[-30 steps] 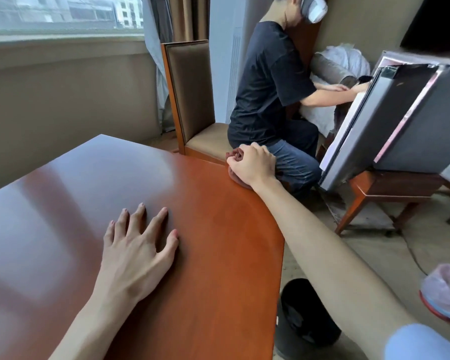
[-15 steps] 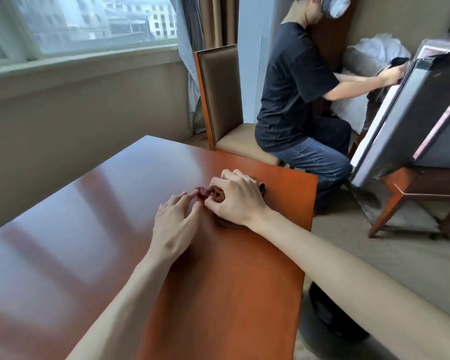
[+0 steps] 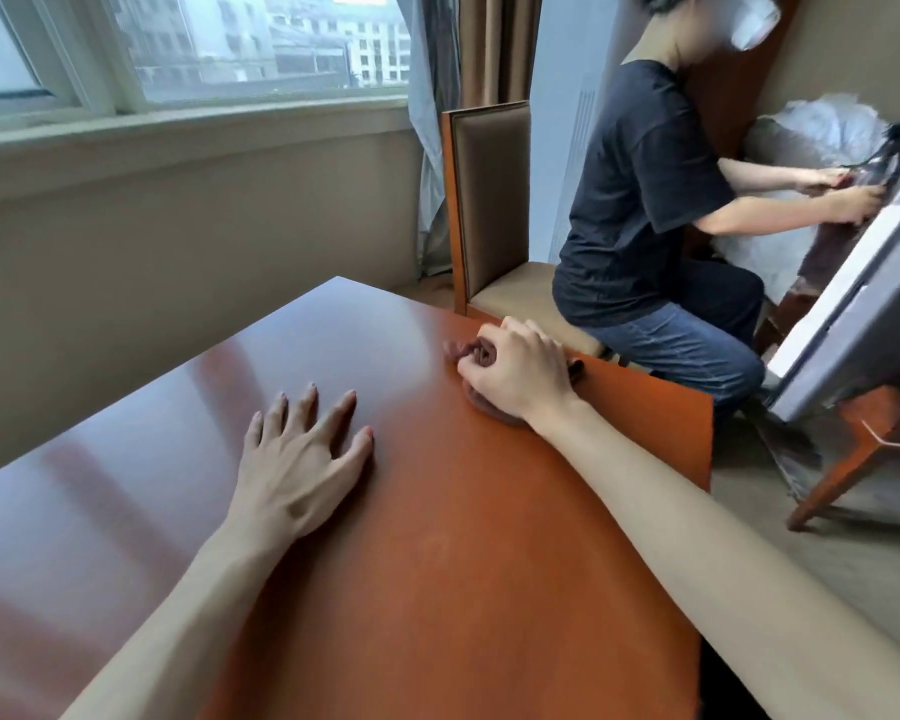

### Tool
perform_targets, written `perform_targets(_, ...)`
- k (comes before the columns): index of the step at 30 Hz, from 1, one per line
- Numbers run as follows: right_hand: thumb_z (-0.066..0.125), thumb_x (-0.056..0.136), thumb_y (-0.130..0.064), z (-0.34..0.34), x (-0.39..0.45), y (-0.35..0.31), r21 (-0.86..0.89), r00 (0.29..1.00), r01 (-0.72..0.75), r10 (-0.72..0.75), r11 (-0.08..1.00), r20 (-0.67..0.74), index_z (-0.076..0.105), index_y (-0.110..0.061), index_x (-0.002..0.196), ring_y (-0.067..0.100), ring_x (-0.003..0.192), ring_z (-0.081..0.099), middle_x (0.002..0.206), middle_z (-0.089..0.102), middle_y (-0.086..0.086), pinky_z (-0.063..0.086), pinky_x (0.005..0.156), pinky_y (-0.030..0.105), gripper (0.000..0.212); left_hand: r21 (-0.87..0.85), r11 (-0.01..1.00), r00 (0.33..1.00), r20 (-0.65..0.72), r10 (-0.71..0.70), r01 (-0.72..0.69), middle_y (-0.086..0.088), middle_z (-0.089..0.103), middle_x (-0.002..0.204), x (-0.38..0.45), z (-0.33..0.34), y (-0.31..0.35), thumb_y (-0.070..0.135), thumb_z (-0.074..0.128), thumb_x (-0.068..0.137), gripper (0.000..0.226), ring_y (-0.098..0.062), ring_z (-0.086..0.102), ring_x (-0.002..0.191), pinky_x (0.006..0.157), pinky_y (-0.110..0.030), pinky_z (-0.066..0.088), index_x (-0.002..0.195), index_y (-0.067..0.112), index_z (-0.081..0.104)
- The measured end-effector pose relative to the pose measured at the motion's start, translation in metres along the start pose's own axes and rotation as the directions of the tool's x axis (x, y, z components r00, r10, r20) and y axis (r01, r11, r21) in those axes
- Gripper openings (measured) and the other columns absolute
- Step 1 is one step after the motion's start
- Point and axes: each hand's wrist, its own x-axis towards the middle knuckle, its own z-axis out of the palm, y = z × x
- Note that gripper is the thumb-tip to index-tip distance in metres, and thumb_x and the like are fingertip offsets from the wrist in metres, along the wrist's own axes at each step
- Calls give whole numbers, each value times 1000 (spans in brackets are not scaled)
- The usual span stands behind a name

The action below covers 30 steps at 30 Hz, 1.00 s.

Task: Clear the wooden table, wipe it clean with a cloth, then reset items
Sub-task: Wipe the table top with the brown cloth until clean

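Right of frame centre, near the table's [image 3: 437,537] far edge: right hand [image 3: 515,376] bunched round a brown cloth [image 3: 476,353], fingers curled over it, pressing it to the wood. Left hand [image 3: 302,454] lies flat at mid-frame, fingers spread, well apart from the cloth, holding nothing. No items show on the table top. Judged step: wiping, clearing done. Next stroke likely needs the cloth drawn back across the unwiped near part, with the left hand bracing or lifted out of its path. Reset not yet begun.
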Motion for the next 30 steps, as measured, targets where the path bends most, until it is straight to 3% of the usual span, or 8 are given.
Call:
perform_targets(5, 56, 89, -54, 58, 110, -15, 4, 994, -107, 107, 994, -33, 73, -23, 104, 34, 108, 59, 109, 67, 8, 49, 89, 44, 39, 14, 1000, 1000, -30, -10, 11, 9, 1, 169, 1, 4, -1, 77, 2, 82, 75, -18, -9, 155, 125, -39, -4, 155, 56, 8)
perform_targets(10, 58, 87, -53, 91, 153, -58, -7, 998, -66, 66, 998, -17, 74, -24, 104, 34, 110, 58, 111, 67, 8, 44, 88, 42, 37, 27, 999, 999, -38, -31, 32, 13, -1, 168, 2, 3, 0, 77, 1, 82, 73, -15, -11, 154, 125, -37, -5, 153, 59, 6)
perform_targets(13, 59, 85, -52, 79, 122, -74, 36, 1000, 5, -6, 999, 2, 73, -24, 98, 33, 104, 59, 104, 65, 6, 43, 84, 40, 34, 21, 999, 999, -27, -34, 34, 10, 2, 169, 0, -1, 1, 77, 2, 82, 75, -16, -8, 155, 125, -38, -5, 154, 57, 10)
perform_targets(18, 56, 82, -55, 23, 1, -83, 110, 987, 152, -157, 982, 40, 73, -28, 93, 25, 96, 59, 97, 67, -2, 38, 77, 33, 33, -8, 1000, 1000, -8, -27, 27, 4, 9, 169, -3, -2, 2, 68, 12, 91, 67, -21, -1, 155, 126, -42, -1, 156, 51, 17)
perform_targets(22, 55, 81, -53, -28, -106, -80, 191, 969, 234, -245, 953, 38, 72, -32, 92, 19, 92, 58, 94, 63, -9, 48, 85, 36, 29, -11, 1000, 1000, -3, -10, 10, -1, 12, 169, -6, -3, 3, 55, 25, 103, 55, -27, 4, 155, 125, -44, 2, 157, 46, 22)
perform_targets(25, 60, 81, -49, -56, -152, -61, 257, 943, 311, -331, 915, 40, 73, -34, 92, 13, 93, 58, 96, 63, -13, 48, 86, 30, 23, -2, 1000, 1000, 4, 0, 0, -3, 13, 169, -6, -4, 3, 55, 27, 102, 55, -28, 5, 155, 125, -44, 2, 157, 44, 23)
perform_targets(28, 59, 80, -52, -63, -140, -33, 278, 957, 264, -287, 924, 47, 73, -37, 95, 7, 95, 59, 98, 66, -15, 48, 81, 24, 25, -6, 1000, 1000, 6, 12, -12, -3, 13, 169, -7, -3, 2, 57, 27, 102, 56, -28, 4, 155, 125, -44, 2, 157, 44, 24)
perform_targets(30, 57, 81, -54, -55, -111, -11, 243, 979, 187, -200, 952, 32, 73, -37, 96, 10, 96, 60, 98, 66, -14, 51, 81, 29, 28, -12, 1000, 1000, -5, 18, -18, -2, 13, 169, -6, -1, 1, 57, 27, 102, 57, -27, 4, 155, 125, -44, 2, 157, 44, 23)
